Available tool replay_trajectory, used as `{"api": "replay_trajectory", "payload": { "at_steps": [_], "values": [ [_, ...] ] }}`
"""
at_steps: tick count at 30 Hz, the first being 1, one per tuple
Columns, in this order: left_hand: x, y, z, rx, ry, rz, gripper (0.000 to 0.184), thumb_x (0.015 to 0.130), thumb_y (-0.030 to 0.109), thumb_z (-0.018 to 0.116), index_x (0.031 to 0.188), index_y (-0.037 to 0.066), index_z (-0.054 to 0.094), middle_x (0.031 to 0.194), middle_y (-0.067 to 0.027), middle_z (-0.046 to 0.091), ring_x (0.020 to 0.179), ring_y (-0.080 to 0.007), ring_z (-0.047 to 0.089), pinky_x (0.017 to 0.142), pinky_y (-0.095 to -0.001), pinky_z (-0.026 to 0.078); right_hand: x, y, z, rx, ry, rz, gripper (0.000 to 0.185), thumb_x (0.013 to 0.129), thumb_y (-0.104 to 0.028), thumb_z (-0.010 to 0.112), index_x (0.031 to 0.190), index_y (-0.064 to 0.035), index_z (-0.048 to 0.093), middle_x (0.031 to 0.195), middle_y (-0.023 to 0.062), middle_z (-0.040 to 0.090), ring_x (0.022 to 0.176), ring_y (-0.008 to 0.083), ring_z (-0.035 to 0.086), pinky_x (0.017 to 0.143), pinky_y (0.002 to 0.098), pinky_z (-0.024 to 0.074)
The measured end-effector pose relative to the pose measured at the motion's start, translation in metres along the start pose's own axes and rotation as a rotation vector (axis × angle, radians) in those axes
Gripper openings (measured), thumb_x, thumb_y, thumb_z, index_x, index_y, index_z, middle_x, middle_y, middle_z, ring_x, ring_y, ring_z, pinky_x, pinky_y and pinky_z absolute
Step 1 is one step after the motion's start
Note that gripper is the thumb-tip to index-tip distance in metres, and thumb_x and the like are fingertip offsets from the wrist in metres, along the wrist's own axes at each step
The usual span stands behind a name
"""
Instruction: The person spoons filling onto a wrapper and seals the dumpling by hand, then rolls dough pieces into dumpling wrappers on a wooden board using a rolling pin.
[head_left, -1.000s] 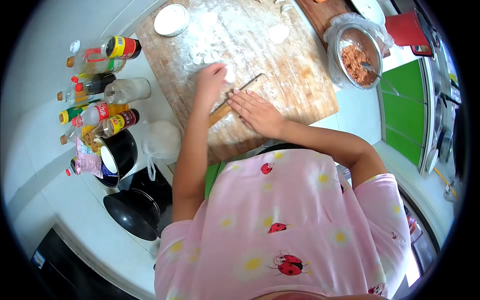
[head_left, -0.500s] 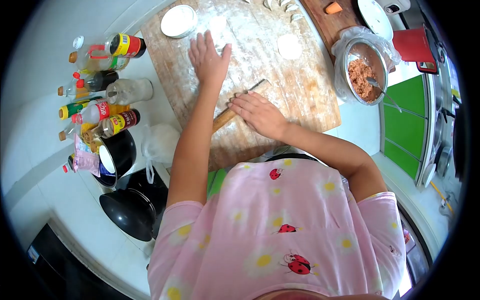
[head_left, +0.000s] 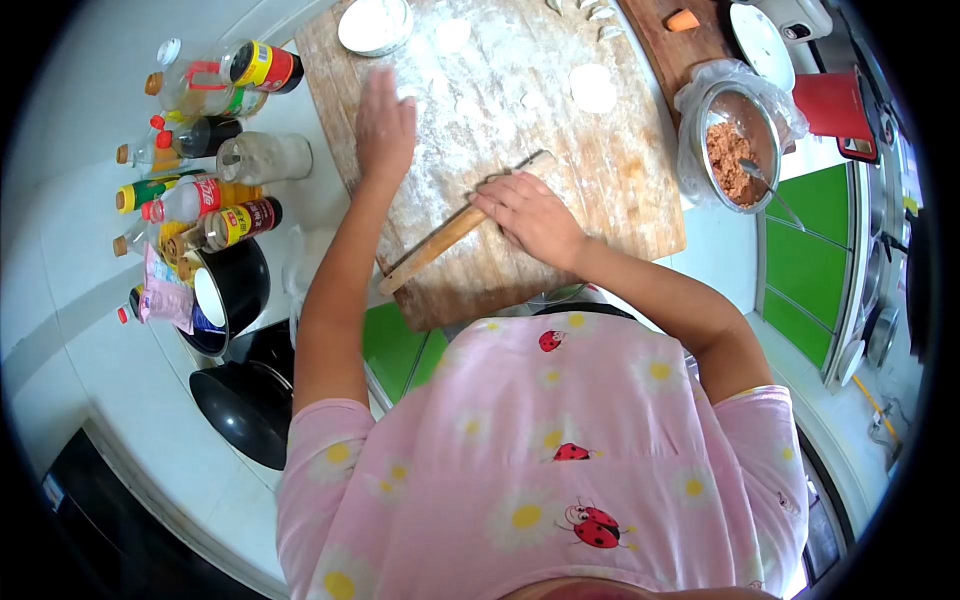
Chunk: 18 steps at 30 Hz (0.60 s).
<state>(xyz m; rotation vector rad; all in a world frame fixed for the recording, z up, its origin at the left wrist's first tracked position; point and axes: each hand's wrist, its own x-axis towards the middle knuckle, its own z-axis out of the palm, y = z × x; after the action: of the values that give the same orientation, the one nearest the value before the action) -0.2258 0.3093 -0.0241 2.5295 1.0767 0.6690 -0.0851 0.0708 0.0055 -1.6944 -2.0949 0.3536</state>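
Note:
A wooden rolling pin (head_left: 430,252) lies slantwise across the floured wooden board (head_left: 620,190). My right hand (head_left: 532,215) rests over its upper half, fingers laid across the wood. Over the board's left side, my left hand (head_left: 385,130) is stretched out with its thumb apart, holding nothing and slightly blurred. Just beyond its fingertips stands a white bowl (head_left: 375,48), apparently with flour in it. Two flat, round dough wrappers lie on the board: one wrapper (head_left: 593,88) at right and a smaller round (head_left: 453,36) near the bowl.
Several folded dumplings (head_left: 601,13) sit at the board's far edge. To the right is a metal bowl (head_left: 742,148) of minced filling with a spoon, beside a red container (head_left: 830,103). Sauce and oil bottles (head_left: 250,222) crowd the left, above a black pot (head_left: 245,285).
My left hand has moved left and slightly down, uncovering the rolling pin's lower end. My right hand stays on the pin. The view has shifted slightly.

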Motion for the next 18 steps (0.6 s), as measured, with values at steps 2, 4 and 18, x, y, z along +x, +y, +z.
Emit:
{"api": "replay_trajectory", "payload": {
  "at_steps": [2, 4, 18],
  "values": [
    [-0.018, 0.000, -0.001, 0.003, 0.068, -0.191, 0.057, 0.103, 0.029, 0.046, 0.149, -0.003, 0.036, 0.157, -0.0237, 0.035, 0.143, -0.0420, 0.033, 0.118, -0.0485, 0.028, -0.002, 0.001, -0.007, 0.014, -0.018, 0.028, 0.050, 0.082, -0.011, 0.064, 0.132, -0.0095, 0.058, 0.127, 0.0059, 0.058, 0.126, 0.0246, 0.051, 0.116, 0.0410, 0.0334],
    [-0.041, 0.007, 0.001, 0.080, 0.047, -0.331, 0.063, 0.104, 0.033, 0.043, 0.149, -0.008, 0.031, 0.159, -0.0233, 0.029, 0.146, -0.0409, 0.028, 0.119, -0.0489, 0.024, -0.006, 0.005, -0.010, 0.017, -0.008, 0.057, 0.047, 0.082, -0.011, 0.064, 0.129, -0.0104, 0.059, 0.124, 0.0057, 0.059, 0.123, 0.0246, 0.053, 0.113, 0.0407, 0.0360],
    [-0.020, 0.070, 0.017, 0.025, 0.058, -0.023, 0.020, 0.088, 0.019, 0.070, 0.106, 0.010, 0.068, 0.107, -0.0077, 0.062, 0.106, -0.0289, 0.056, 0.098, -0.0435, 0.039, -0.037, 0.020, -0.031, -0.015, 0.078, 0.119, 0.044, 0.082, -0.010, 0.068, 0.126, -0.0130, 0.060, 0.121, 0.0064, 0.060, 0.116, 0.0251, 0.056, 0.102, 0.0400, 0.0413]
  ]
}}
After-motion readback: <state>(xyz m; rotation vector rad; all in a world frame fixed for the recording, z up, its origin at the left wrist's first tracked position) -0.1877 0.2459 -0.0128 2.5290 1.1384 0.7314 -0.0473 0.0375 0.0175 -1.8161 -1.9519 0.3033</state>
